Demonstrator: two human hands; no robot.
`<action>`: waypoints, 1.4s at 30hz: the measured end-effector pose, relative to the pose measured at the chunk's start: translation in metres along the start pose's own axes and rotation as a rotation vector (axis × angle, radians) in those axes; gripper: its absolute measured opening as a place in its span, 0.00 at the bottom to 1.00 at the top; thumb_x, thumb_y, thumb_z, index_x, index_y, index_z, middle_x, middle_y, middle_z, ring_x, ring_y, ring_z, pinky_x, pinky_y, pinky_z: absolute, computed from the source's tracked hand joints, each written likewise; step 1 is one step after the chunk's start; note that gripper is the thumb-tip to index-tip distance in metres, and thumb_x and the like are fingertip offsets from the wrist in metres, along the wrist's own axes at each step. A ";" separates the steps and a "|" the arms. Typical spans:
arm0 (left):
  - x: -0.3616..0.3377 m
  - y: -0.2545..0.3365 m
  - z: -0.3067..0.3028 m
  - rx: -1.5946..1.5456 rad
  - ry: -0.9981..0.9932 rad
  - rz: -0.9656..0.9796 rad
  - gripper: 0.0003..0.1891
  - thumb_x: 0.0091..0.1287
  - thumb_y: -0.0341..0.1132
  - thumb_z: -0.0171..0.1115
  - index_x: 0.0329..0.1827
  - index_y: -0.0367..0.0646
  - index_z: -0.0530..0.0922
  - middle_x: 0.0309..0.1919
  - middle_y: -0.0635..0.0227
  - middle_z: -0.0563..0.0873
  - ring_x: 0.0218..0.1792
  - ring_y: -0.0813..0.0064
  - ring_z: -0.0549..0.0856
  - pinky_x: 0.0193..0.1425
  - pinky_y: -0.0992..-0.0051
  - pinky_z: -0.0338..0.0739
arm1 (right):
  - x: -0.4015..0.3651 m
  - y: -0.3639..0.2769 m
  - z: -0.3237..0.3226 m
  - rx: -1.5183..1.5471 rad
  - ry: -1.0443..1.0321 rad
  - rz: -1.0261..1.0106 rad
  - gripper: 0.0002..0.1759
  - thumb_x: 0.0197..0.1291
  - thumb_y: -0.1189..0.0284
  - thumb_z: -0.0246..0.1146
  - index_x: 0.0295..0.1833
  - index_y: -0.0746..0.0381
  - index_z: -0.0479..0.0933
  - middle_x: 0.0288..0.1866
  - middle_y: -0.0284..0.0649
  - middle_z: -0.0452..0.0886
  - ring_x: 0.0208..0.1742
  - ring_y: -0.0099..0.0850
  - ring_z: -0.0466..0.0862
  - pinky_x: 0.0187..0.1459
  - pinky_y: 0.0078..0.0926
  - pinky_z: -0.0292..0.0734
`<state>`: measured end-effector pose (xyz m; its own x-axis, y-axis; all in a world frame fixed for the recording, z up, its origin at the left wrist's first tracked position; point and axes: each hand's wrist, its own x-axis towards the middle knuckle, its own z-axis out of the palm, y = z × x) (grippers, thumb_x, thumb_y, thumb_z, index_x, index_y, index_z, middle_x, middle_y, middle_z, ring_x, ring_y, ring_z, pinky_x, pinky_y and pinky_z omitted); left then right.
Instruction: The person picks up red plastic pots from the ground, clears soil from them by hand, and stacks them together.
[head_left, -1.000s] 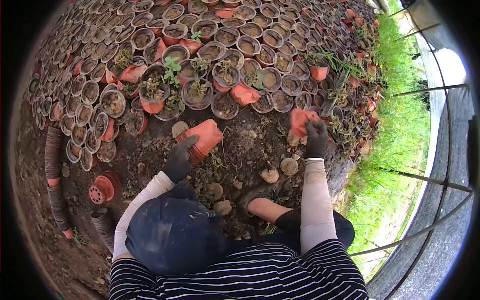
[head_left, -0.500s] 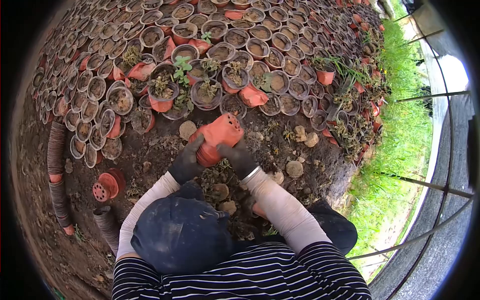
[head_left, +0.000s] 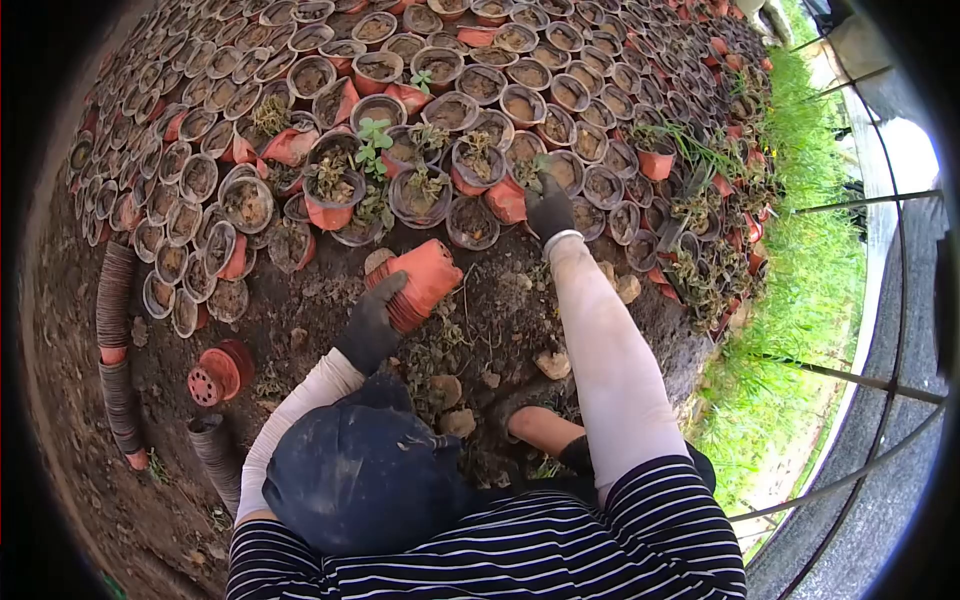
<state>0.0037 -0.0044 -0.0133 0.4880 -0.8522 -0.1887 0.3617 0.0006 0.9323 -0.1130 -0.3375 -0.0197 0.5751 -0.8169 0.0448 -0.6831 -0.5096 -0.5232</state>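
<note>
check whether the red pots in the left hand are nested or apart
Nested: the red pots sit one inside another in the left hand, their rims bunched closely together.

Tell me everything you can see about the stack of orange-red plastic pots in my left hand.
The stack of orange-red plastic pots is several nested pots, their closely layered rims making ridges at the lower-left end. The outermost pot looks thin-walled, smooth and slightly dented. The stack is tilted, its closed end toward the right, above the brown soil. The dark-gloved left hand grips it near the rims. How many pots there are, I can't tell.
</note>
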 end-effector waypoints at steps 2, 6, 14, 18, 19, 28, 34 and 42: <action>-0.007 0.005 -0.008 0.445 -0.099 0.183 0.25 0.62 0.25 0.63 0.63 0.34 0.71 0.56 0.49 0.80 0.58 0.58 0.80 0.66 0.64 0.71 | 0.011 0.003 0.008 -0.156 -0.217 0.160 0.30 0.54 0.61 0.67 0.62 0.63 0.74 0.51 0.56 0.82 0.53 0.49 0.82 0.53 0.39 0.76; -0.009 0.010 -0.011 0.547 -0.085 0.227 0.26 0.60 0.27 0.65 0.62 0.33 0.72 0.57 0.48 0.80 0.59 0.57 0.79 0.66 0.64 0.71 | 0.008 -0.005 0.006 -0.147 -0.334 0.027 0.27 0.53 0.59 0.68 0.56 0.62 0.79 0.46 0.56 0.83 0.47 0.51 0.83 0.48 0.40 0.77; -0.010 0.009 -0.007 0.627 -0.065 0.221 0.28 0.56 0.30 0.69 0.61 0.31 0.73 0.56 0.46 0.80 0.59 0.54 0.80 0.65 0.63 0.72 | -0.058 0.005 -0.027 0.367 -0.012 0.073 0.14 0.61 0.65 0.60 0.39 0.67 0.79 0.32 0.55 0.82 0.35 0.48 0.83 0.38 0.38 0.74; -0.013 0.012 -0.008 0.724 -0.114 0.249 0.27 0.62 0.28 0.66 0.64 0.34 0.70 0.58 0.49 0.79 0.58 0.59 0.80 0.64 0.65 0.73 | -0.105 0.049 -0.040 0.624 -0.082 0.310 0.15 0.62 0.65 0.60 0.40 0.68 0.79 0.34 0.52 0.84 0.36 0.43 0.84 0.40 0.37 0.75; -0.010 0.005 -0.009 0.678 -0.093 0.221 0.27 0.59 0.29 0.67 0.62 0.33 0.71 0.56 0.48 0.80 0.57 0.57 0.81 0.63 0.65 0.74 | -0.116 0.069 -0.039 0.652 -0.193 0.384 0.14 0.61 0.65 0.60 0.41 0.67 0.80 0.34 0.51 0.84 0.37 0.42 0.84 0.41 0.36 0.75; -0.007 -0.003 -0.004 0.541 -0.064 0.187 0.27 0.57 0.30 0.70 0.60 0.32 0.74 0.52 0.48 0.83 0.55 0.57 0.83 0.61 0.66 0.75 | -0.137 0.088 -0.012 -0.064 0.066 0.322 0.15 0.59 0.68 0.60 0.50 0.61 0.79 0.45 0.50 0.83 0.47 0.49 0.83 0.52 0.40 0.76; -0.009 0.005 -0.002 0.675 -0.066 0.228 0.27 0.57 0.30 0.70 0.59 0.32 0.74 0.53 0.47 0.82 0.56 0.54 0.82 0.62 0.65 0.75 | -0.123 0.029 -0.045 -0.100 -0.475 -0.293 0.28 0.56 0.59 0.65 0.60 0.59 0.71 0.57 0.51 0.77 0.57 0.49 0.78 0.56 0.41 0.74; -0.011 0.017 -0.001 0.797 -0.071 0.285 0.27 0.56 0.29 0.70 0.59 0.32 0.74 0.54 0.46 0.81 0.56 0.52 0.81 0.63 0.64 0.74 | -0.121 0.000 -0.057 -0.287 -0.729 -0.274 0.42 0.39 0.52 0.75 0.61 0.58 0.71 0.58 0.49 0.75 0.57 0.50 0.77 0.56 0.43 0.74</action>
<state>0.0053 0.0053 0.0044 0.4150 -0.9062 0.0814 -0.4485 -0.1260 0.8849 -0.2088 -0.2540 0.0234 0.8177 -0.3239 -0.4758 -0.5081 -0.7946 -0.3323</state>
